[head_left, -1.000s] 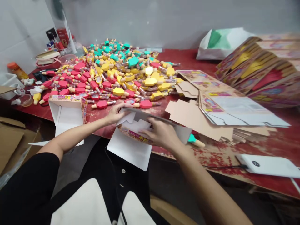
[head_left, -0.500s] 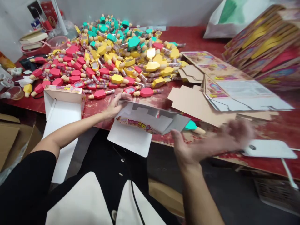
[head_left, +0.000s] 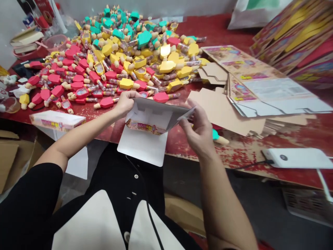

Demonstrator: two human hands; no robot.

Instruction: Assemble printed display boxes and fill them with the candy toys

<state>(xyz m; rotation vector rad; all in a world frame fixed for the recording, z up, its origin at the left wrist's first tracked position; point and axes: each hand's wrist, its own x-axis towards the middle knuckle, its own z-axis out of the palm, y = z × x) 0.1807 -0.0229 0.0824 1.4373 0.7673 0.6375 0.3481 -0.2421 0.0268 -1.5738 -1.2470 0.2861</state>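
My left hand (head_left: 126,101) grips the left end of a partly folded printed cardboard box (head_left: 153,119) at the table's near edge. My right hand (head_left: 199,126) pinches the box's right flap. A white flap of the box hangs down over the table edge. Behind the box lies a large heap of red, yellow and teal popsicle-shaped toys (head_left: 117,59). One teal toy (head_left: 218,137) lies just behind my right hand.
A second open box (head_left: 57,119) sits at the left on the red table (head_left: 247,149). Flat unfolded box blanks (head_left: 260,97) are stacked to the right, with more printed cartons (head_left: 299,45) behind. A white power bank (head_left: 299,158) lies near the right edge.
My right hand swung out to the right, away from the box, then came back and took hold of its right flap. The view tilted downward.
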